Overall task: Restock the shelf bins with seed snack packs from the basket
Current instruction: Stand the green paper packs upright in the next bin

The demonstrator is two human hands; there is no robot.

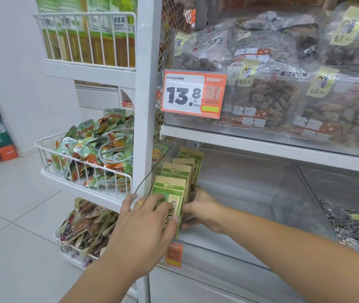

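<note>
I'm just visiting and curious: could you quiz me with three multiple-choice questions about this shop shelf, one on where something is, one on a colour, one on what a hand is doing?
1. Where do the green seed packs stand?
A. wire basket
B. left end of the clear bin
C. floor

2. What colour frames the price tag?
A. orange
B. blue
C. black

3. What is the left hand doing?
A. hanging idle
B. resting on the front pack
C. holding a cable

Answers: 1 B, they stand upright in a row in the clear bin. 2 A, its border is orange. 3 B, its fingers lie across the front pack, while the right hand holds the row's side.
</note>
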